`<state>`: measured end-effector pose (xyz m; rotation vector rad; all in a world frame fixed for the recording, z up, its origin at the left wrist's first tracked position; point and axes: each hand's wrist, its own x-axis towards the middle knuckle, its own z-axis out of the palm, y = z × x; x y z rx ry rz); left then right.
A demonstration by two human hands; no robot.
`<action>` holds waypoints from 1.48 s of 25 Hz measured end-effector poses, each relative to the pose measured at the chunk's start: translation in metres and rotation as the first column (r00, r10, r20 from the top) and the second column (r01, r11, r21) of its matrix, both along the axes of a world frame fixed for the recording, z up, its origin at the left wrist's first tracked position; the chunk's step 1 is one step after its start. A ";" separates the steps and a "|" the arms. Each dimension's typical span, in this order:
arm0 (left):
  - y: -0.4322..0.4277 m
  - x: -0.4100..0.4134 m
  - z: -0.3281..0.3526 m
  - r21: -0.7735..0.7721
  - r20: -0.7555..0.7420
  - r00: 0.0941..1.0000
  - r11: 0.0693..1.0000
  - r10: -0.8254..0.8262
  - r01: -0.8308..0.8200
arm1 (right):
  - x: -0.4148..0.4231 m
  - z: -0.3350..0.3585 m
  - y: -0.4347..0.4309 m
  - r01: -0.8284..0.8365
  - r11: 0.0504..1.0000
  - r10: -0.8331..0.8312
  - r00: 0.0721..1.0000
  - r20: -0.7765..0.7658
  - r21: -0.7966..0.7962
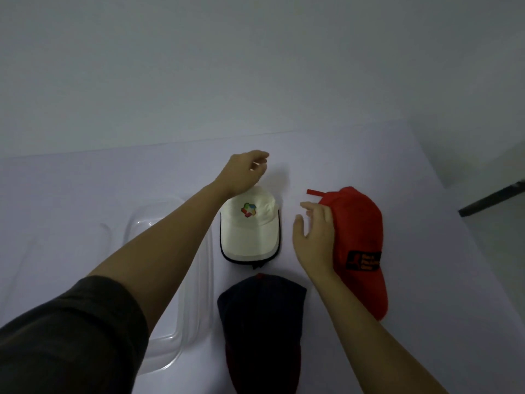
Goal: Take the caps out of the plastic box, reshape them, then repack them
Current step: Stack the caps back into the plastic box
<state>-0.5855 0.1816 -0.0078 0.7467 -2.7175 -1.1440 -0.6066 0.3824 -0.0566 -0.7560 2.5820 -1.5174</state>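
Reaching with left hand (247, 172) past far end of white cap (250, 223), fingers loosely curled, nothing gripped. Holding right hand (315, 231) relaxed and spread at left edge of red cap (360, 237); contact unclear. Seeing all three caps out on white table (85, 194): navy cap (261, 322) nearest, clear plastic box (193, 308) left, partly under left forearm.

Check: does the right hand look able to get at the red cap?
Probably yes: the right hand is open beside the red cap, its fingers at the cap's edge, nothing between them.
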 end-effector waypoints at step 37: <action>0.171 -0.043 -0.025 0.827 0.040 0.997 0.563 -0.064 0.003 | -0.144 0.006 0.149 -0.394 0.893 0.443 0.689 0.574 -0.215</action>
